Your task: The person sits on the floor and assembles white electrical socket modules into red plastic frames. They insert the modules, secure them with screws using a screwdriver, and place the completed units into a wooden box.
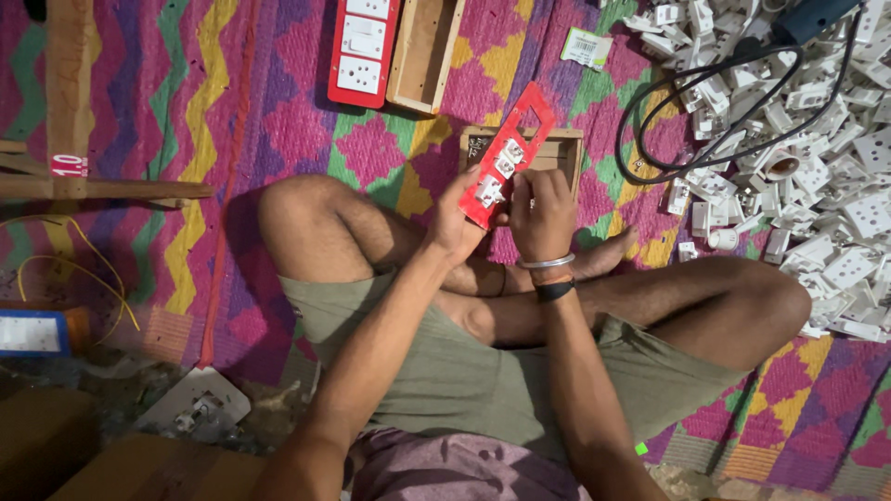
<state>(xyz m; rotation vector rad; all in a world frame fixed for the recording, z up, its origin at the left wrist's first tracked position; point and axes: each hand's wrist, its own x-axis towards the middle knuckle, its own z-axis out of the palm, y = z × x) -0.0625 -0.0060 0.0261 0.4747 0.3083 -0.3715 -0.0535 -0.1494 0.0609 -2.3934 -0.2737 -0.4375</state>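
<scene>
Left hand: I am seeing my left hand (455, 223) gripping the lower left edge of the red switch plate (509, 153), thumb pressing on its face, fingers curling behind.
Right hand: my right hand (543, 215) is closing around the plate's lower right side, fingers bending over the edge; a metal bangle (546, 263) and a dark band (554, 290) are sitting on that wrist.
Red switch plate: I am holding it tilted, above my crossed legs, its upper end leaning to the right; white switch modules (501, 167) are filling its lower openings while the top opening is showing empty.
Wooden box: an open wooden box (557, 148) is lying on the mat just behind the plate, partly hidden by it.
Mat: the zigzag patterned mat (232, 121) is spreading under everything.
Upper area: a second red plate with white switches (363, 46) is lying beside another wooden box (426, 51), touching or nearly so.
Right side: a heap of white switch parts (817, 158) is piling up well apart from my hands, with a black cable (650, 139) looping across its near edge.
</scene>
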